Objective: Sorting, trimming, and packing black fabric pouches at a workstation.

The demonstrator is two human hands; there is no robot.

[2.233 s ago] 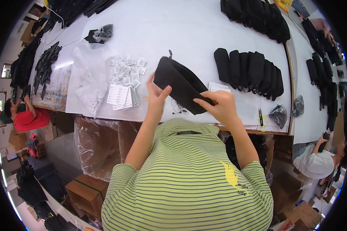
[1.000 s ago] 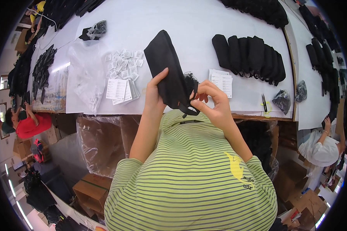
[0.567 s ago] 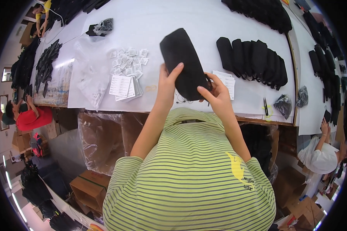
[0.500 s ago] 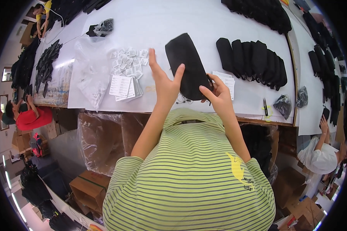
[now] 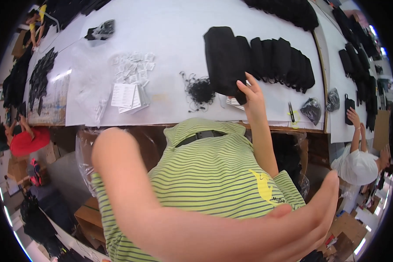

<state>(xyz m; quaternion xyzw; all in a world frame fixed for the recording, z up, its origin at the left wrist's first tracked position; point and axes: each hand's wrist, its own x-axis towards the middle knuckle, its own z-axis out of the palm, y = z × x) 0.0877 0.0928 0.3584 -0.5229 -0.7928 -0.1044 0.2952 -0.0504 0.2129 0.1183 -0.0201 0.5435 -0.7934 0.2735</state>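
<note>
Currently | right grip [image 5: 254,95]: pinching black pouch [image 5: 225,61] | left grip [image 5: 305,222]: unclenched, outstretched

Blk fabric pouch [image 5: 224,61] — longish, plain matte face, rounded corners — is held at its lower R corner by the right hand [image 5: 252,91], over the table [image 5: 170,48]. Long axis runs approx. up-down in view, top tipped slightly L. Partly hides the L end of a row of similar blk pouches [image 5: 284,59]; opening side hidden.

The right grip [image 5: 253,94] holds a black pouch [image 5: 224,61] near tangled cords [image 5: 201,91].
</note>
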